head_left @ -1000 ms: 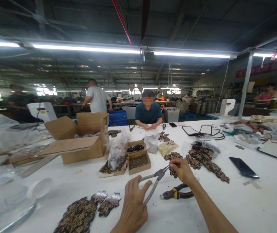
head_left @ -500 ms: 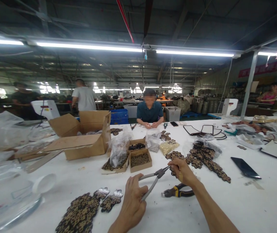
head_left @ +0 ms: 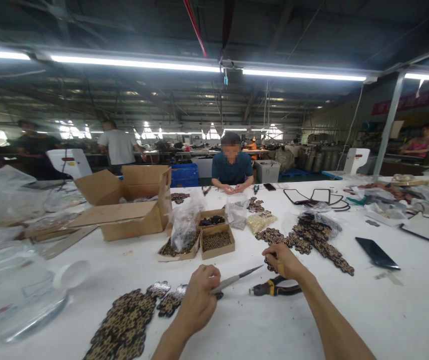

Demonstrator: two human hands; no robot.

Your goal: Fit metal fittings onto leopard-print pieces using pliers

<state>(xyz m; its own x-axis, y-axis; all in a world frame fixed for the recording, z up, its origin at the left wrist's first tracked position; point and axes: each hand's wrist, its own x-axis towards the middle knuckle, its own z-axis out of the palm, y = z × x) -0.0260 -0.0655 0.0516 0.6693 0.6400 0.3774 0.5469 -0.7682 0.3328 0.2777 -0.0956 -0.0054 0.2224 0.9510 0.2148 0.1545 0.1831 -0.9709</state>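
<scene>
My left hand (head_left: 199, 294) is closed around a pair of grey-handled long-nose pliers (head_left: 239, 278), seen nearly edge-on with the tips pointing right. Those tips end just short of my right hand (head_left: 284, 261), whose thumb and fingers are pinched together. Directly under the right fingertips shows a dark leopard-patterned piece (head_left: 269, 266); whether they grip it or something smaller is hidden. A strip of tan tape is stuck on the right hand. Below it lie black-and-yellow pliers (head_left: 274, 288). Left of my left hand is a pile of flower-shaped leopard-patterned patches (head_left: 124, 322).
Small cardboard boxes of beads (head_left: 217, 241) stand mid-table, near a bag of cream-coloured bits (head_left: 261, 221) and more patches (head_left: 317, 237). A large open carton (head_left: 131, 220) and a clear plastic jug (head_left: 19, 295) are left, a phone (head_left: 377, 252) right. A co-worker (head_left: 232, 162) sits opposite.
My left hand has turned the long-nose pliers from flat to nearly edge-on, and their tips have come away from my right fingertips. My right hand stays pinched in about the same place.
</scene>
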